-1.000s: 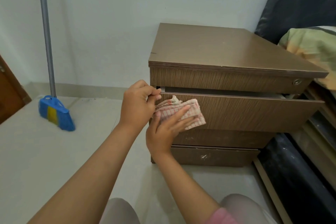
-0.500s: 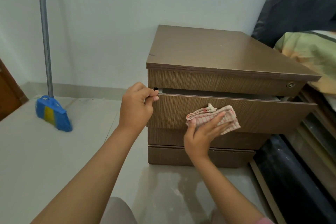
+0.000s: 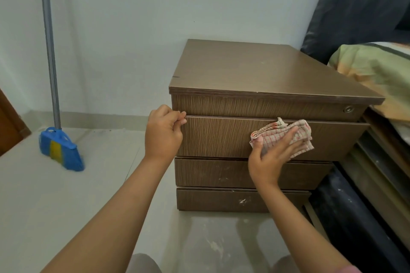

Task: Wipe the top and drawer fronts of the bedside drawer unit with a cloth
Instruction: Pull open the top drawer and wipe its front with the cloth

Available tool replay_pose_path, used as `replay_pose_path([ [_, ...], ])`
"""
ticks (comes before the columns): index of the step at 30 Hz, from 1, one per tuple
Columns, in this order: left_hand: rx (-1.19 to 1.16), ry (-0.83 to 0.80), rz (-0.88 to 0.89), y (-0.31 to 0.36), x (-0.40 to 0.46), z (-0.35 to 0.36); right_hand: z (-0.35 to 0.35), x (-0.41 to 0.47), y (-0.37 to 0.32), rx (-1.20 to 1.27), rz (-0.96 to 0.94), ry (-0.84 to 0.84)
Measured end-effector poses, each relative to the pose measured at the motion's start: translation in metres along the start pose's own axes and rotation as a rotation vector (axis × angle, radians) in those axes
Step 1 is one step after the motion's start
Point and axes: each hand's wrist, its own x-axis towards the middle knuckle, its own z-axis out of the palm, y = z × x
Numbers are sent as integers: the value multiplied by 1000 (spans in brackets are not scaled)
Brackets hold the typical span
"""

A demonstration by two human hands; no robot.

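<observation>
A brown wooden bedside drawer unit [image 3: 261,68] stands against the wall with three drawer fronts below a top panel. Its upper drawer [image 3: 217,137] sticks out a little. My left hand [image 3: 163,133] grips the left top edge of that drawer front. My right hand [image 3: 273,157] presses a folded red-and-white checked cloth [image 3: 281,133] flat against the right half of the same drawer front. The two lower drawer fronts [image 3: 221,173] are shut and show pale marks.
A blue and yellow broom [image 3: 60,148] leans on the wall at the left, its grey handle rising up. A bed with a green and orange pillow [image 3: 372,66] and dark frame [image 3: 355,217] sits tight against the unit's right side. Pale floor lies in front.
My right hand has slid the cloth rightward along the upper drawer front, from its left end to its right half. My left hand has kept its grip on the drawer's left edge.
</observation>
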Motion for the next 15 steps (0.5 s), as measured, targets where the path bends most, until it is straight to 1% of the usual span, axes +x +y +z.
replay_pose_path([
  [7,61,67,55,-6,-3,13,6,6,3,12,-15,-5],
  [15,39,66,63,-9,-7,16,6,7,5,32,-21,16],
])
